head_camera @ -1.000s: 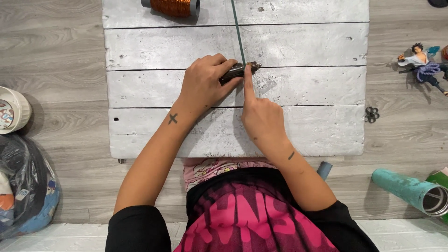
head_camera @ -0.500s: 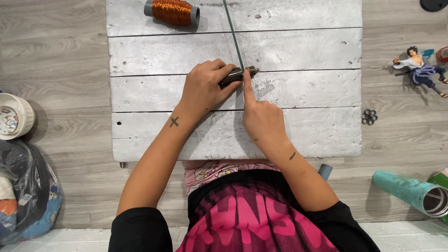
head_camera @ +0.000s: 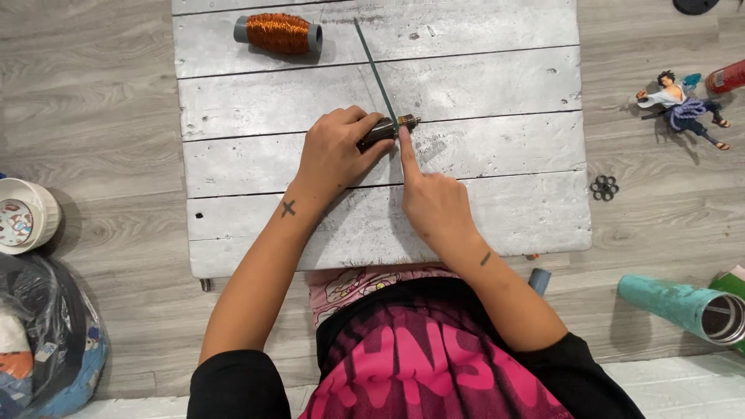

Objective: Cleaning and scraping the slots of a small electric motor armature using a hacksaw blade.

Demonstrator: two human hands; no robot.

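Note:
My left hand grips a small dark cylindrical tool lying on the white plank table. The metal tip of the tool points right. My right hand rests on the table with its index finger stretched out, pressing a thin green rod down right at the tool's tip. The rod runs from there up and to the left toward the table's far edge. A spool of copper wire lies on its side at the far left of the table, apart from both hands.
On the wooden floor: a small figurine and a red object at the right, a black ring-shaped piece, a teal tube at lower right, a white bowl and a plastic bag at the left.
The view has shifted slightly, so the table sits a little lower and to the right in frame. Both hands stay on the tool and the green rod in the same grip.

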